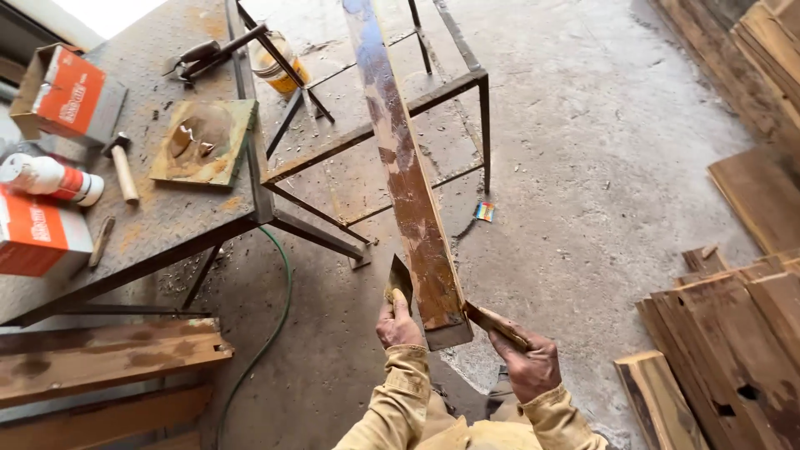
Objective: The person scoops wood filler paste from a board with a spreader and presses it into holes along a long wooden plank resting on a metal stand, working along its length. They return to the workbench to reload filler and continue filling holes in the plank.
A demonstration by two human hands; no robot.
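On the worktop's far left stands an open orange-and-white cardboard box (62,90). Nearer lies a white bottle (48,178) with an orange label, and beside it, at the left edge, another orange-and-white box (37,236). A small multicoloured packet (483,212) lies on the floor.

The long wooden board (412,192) at centre frame looks rough, smeared with patchy pale filler over brown grain. The putty knife (400,282) below it is dull metal. At upper left, the tabletop (158,212) is rusty, matt steel; the floor (583,167) is bare grey concrete.
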